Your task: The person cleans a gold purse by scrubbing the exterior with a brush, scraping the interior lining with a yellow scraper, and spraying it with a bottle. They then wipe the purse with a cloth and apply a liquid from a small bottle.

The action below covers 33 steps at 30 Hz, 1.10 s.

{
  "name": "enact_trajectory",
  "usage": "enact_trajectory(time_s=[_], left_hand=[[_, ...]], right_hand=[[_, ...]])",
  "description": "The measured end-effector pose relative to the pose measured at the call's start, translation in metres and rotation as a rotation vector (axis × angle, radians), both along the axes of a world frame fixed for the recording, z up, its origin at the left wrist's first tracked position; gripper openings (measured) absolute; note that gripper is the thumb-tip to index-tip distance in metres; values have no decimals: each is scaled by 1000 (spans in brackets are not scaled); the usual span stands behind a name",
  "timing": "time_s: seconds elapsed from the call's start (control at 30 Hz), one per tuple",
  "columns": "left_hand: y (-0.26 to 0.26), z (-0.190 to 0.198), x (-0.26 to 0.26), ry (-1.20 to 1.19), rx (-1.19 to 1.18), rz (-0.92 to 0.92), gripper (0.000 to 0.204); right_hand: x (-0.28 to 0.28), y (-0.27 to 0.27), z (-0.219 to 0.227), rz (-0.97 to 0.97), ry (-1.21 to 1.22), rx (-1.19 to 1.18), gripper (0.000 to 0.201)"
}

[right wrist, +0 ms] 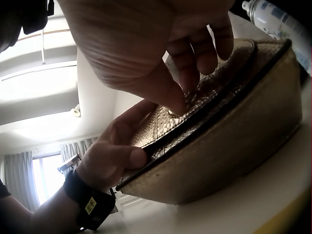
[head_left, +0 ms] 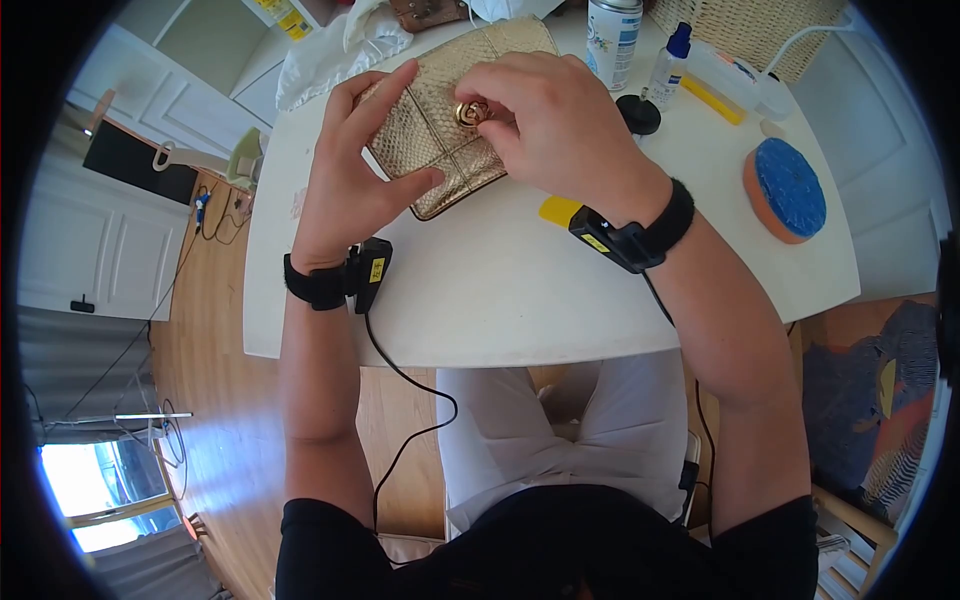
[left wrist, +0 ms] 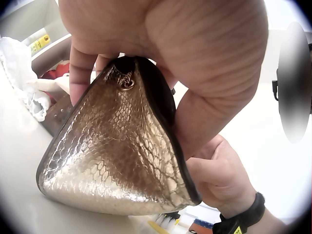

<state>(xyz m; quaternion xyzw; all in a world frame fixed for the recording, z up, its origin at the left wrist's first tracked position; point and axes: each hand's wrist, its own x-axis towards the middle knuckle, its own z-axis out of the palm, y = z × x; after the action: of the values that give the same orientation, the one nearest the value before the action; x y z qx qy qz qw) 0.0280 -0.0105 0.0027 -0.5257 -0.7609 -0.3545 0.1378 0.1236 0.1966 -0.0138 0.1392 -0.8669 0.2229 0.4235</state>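
Observation:
A gold snakeskin-textured handbag (head_left: 425, 125) with dark piping stands on the white table. My left hand (head_left: 355, 185) grips its left end, thumb on the flap side and fingers round the far edge. The left wrist view shows that end panel (left wrist: 112, 161) with a small metal ring (left wrist: 126, 86) near the top. On the flap, a round gold clasp (head_left: 467, 114) sits at the fingertips of my right hand (head_left: 565, 120), whose thumb and index finger pinch it. In the right wrist view the flap (right wrist: 229, 73) lies close over the bag's body, and my fingers partly hide the clasp.
Behind my right hand stand a spray can (head_left: 612, 45) and a blue-capped bottle (head_left: 670, 65), with a black round base (head_left: 638, 115) nearby. A blue-and-orange round sponge (head_left: 785, 190) lies at the right. White cloth (head_left: 345, 55) is at back left; a yellow object (head_left: 560, 210) lies by my right wrist.

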Motion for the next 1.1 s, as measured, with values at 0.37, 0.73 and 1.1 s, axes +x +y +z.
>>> enact_trajectory(time_s=[0.37,0.73,1.1], left_hand=[[0,0,1,-12,-7,10,93],[0,2,3,-27,-7,19,94],[0,2,3,-15,-16,18,94]], right_hand=[[-2,9,0,-28,32,148,13],[-5,12,1,-38,-12,187,5],[-4,14,1,-15,-15,186,10]])
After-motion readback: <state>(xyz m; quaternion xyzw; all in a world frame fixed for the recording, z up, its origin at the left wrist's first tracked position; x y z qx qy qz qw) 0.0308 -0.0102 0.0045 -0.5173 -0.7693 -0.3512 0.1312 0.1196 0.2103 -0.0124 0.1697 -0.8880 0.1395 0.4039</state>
